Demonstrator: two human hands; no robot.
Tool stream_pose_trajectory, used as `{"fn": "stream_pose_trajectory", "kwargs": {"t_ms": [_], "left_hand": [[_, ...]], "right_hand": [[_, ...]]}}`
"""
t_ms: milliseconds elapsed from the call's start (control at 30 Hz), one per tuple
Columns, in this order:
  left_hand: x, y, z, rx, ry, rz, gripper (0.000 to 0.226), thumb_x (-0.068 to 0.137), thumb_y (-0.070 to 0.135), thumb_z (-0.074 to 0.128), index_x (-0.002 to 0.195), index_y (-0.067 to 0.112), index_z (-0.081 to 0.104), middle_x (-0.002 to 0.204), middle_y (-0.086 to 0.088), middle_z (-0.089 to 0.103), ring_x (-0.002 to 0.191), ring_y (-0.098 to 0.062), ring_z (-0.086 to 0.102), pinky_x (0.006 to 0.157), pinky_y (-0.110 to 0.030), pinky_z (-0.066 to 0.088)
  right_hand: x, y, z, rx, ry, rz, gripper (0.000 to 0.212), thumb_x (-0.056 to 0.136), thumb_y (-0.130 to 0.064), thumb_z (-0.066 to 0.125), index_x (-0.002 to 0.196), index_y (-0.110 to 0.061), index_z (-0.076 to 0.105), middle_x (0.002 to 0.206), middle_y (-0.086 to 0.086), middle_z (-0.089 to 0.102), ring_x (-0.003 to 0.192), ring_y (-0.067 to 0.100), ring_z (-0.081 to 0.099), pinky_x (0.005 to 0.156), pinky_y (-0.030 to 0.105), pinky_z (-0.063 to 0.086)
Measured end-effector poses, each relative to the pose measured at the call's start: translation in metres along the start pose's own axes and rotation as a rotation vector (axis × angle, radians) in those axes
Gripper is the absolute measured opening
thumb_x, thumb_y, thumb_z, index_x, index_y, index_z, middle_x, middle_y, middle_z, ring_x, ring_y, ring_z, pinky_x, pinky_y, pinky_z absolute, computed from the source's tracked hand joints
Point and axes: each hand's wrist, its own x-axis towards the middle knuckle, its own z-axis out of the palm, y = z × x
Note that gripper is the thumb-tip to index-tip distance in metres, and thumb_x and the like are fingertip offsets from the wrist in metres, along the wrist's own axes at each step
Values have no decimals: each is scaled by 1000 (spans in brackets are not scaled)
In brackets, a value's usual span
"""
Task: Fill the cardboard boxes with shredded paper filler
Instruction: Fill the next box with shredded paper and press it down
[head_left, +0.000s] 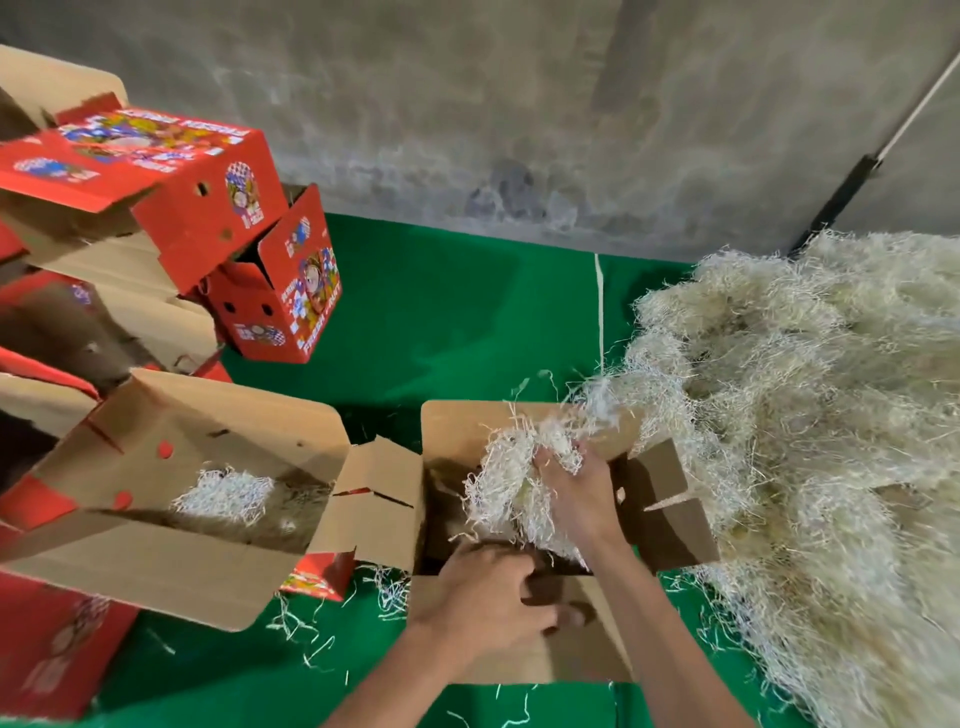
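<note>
- Right now the right hand grips a clump of shredded paper, fingers curled into it, over the open box in front of the person.
- The left hand is curled on the box's near flap at the rim, thumb side gripping cardboard; it looks like it is steadying the box and holding the flap down.
- The clump sits partly inside the box opening, with strands trailing up toward the big filler pile on the right, which touches the box's right flap.
- Judgement: the step in hand is pushing this handful down into the box.
- To do it well: press the clump to the bottom and spread it toward the corners, not leave it mounded in the middle.
- Keep the near flap pinned back so the paper does not snag on it.
- Break the trailing strands away from the pile, otherwise they can drag filler back out when the hand lifts.
- The box interior looks dark and mostly bare around the clump, so more handfuls are likely needed.
- The neighbouring box on the left holds only a small tuft of filler; it probably needs more too.
- Red printed boxes are stacked at the far left; I cannot tell whether they are filled.
- Loose strands lie on the green mat near the boxes.
</note>
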Motion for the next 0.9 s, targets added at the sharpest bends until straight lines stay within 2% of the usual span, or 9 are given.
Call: {"fn": "stream_pose_trajectory", "kwargs": {"t_ms": [133, 200, 333, 467, 600, 767, 800, 833, 900], "left_hand": [[10, -9, 16, 154, 86, 69, 94, 71, 100, 14, 116, 29, 58, 100, 4, 67, 92, -18, 63, 90, -40, 47], [13, -11, 17, 220, 104, 78, 74, 87, 85, 25, 115, 24, 55, 102, 0, 67, 94, -20, 63, 89, -41, 44], [14, -11, 13, 324, 95, 176, 33, 95, 29, 54, 124, 15, 53, 98, -5, 67, 83, -21, 63, 92, -43, 48], [-3, -18, 24, 282, -67, 214, 51, 94, 59, 40, 123, 17, 47, 87, -3, 58, 82, -22, 55, 91, -46, 46], [-8, -22, 6, 231, -84, 77, 87, 71, 96, 28, 115, 26, 54, 94, 3, 65, 92, -19, 62, 93, -40, 48], [-20, -21, -15, -466, 186, -161, 71, 74, 96, 33, 89, 31, 59, 85, 20, 71, 75, 0, 67, 64, -17, 52], [-17, -20, -20, -624, 252, -233, 65, 76, 95, 32, 94, 38, 56, 89, 22, 69, 81, -1, 69, 65, -18, 54], [-12, -18, -24, -815, 282, -315, 59, 79, 93, 29, 107, 46, 52, 100, 27, 62, 93, -5, 69, 68, -18, 55], [4, -12, -25, -1206, 324, -475, 64, 91, 80, 31, 143, 44, 40, 134, 24, 48, 126, -16, 54, 91, -26, 55]], "right_hand": [[8, 11, 12, -8, -58, 149, 87, 97, -46, 62, 159, -11, 14, 142, 11, 54, 124, 25, 57, 104, 40, 48], [10, 16, 17, -8, -75, 229, 84, 97, -40, 63, 157, -6, 17, 104, 8, 66, 90, 10, 65, 66, 20, 40], [14, 26, 16, -166, -173, 325, 75, 98, -38, 60, 154, -2, 26, 127, 9, 58, 98, 17, 52, 86, 26, 44], [4, 46, -11, -355, -217, 400, 53, 103, -25, 54, 147, 1, 41, 147, 17, 48, 134, 33, 47, 104, 35, 40], [-9, 51, -14, 75, -147, 457, 39, 108, -9, 39, 146, -5, 43, 146, 32, 46, 139, 54, 33, 117, 54, 27], [-24, 36, 5, 315, 16, 424, 19, 107, -20, 45, 118, -7, 54, 131, 30, 56, 121, 38, 56, 107, 47, 42], [-28, 34, 9, 322, 27, 398, 13, 107, -17, 42, 94, -18, 38, 125, 31, 57, 121, 37, 55, 106, 48, 43], [-31, 34, 13, 318, 8, 387, 28, 107, -17, 39, 135, -13, 37, 135, 21, 30, 117, 31, 57, 112, 47, 25], [-39, 29, 27, 337, -99, 372, 25, 107, -26, 36, 100, -22, 60, 102, 2, 72, 90, 9, 64, 76, 29, 48]]}}
